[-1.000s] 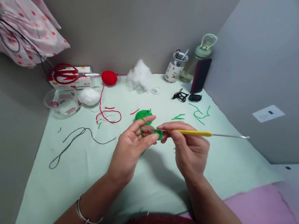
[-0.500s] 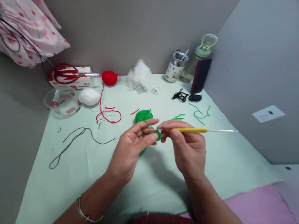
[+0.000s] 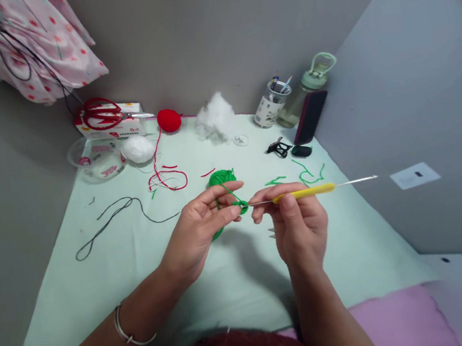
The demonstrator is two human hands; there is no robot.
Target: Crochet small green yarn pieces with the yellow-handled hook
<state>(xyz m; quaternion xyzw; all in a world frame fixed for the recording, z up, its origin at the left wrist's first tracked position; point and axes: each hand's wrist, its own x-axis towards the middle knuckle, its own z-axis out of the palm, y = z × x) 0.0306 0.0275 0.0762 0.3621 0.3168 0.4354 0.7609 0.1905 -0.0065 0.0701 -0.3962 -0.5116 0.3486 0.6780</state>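
Observation:
A small piece of green crochet (image 3: 242,207) is pinched between the thumb and fingers of my left hand (image 3: 198,227). Green yarn runs from it up over my raised left forefinger. My right hand (image 3: 298,218) grips a crochet hook (image 3: 306,192) by its yellow handle. One metal end of the hook reaches the green piece; the other sticks out to the right. Just behind my left fingers lies a ball of green yarn (image 3: 221,178), partly covered by that hand.
Behind are a red yarn ball (image 3: 169,120), white stuffing (image 3: 216,117), and red scissors (image 3: 103,113) on a box (image 3: 137,128). At the right stand a pen cup (image 3: 270,108), a bottle (image 3: 296,99) and a dark phone-like slab (image 3: 312,117). Black cord (image 3: 110,223) lies at the left.
My right hand and the hook have moved to the right, and the hook lies more level. Its tip has drawn back to the green piece. My left hand has shifted only slightly.

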